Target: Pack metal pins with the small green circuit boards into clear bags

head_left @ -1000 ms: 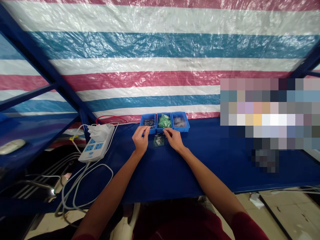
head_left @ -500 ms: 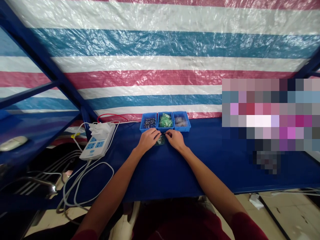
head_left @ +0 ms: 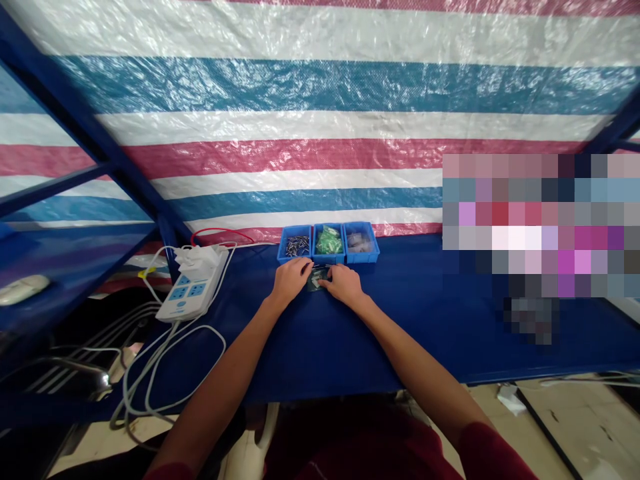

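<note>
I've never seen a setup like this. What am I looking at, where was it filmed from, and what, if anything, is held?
There is no machine here: these are a person's two bare hands. Every picture comes from one camera worn on the head, looking forward and down. On the blue table stand three bins in a row, holding small metal pieces, green packets and clear packets. A white power strip lies to the left. The left hand and right hand meet around a small see-through bag; the right thumb appears to touch it. Whether either has a firm grip is too small to tell.
</note>
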A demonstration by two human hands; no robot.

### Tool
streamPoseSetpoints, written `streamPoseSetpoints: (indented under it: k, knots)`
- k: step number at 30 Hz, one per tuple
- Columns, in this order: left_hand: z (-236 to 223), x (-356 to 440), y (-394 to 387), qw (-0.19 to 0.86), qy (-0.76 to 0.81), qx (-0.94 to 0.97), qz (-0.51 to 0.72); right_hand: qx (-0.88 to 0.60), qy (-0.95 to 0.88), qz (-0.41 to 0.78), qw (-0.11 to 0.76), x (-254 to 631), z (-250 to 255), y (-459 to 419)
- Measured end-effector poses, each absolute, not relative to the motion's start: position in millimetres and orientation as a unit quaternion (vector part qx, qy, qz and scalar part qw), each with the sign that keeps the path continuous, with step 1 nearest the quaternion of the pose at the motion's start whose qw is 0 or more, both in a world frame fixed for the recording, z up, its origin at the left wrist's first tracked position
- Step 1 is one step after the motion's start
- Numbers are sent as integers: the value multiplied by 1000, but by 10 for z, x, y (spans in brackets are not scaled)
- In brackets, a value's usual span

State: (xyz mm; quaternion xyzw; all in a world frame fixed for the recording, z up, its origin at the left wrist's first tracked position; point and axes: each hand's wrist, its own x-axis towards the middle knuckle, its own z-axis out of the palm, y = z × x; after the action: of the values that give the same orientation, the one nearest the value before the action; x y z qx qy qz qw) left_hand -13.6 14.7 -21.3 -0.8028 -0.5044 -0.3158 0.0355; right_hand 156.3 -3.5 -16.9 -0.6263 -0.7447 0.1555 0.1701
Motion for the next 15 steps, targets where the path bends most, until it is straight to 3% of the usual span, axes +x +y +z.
streamPoseSetpoints:
  k: [9,15]
  knots:
    - [-194,-122,127,2,-503,-808,-306,-642,-707,205,216,1570,-175,-37]
    - [-167,-102,108,-33,-492,-802,-338,-613,-682,200,345,1638,-190,-4]
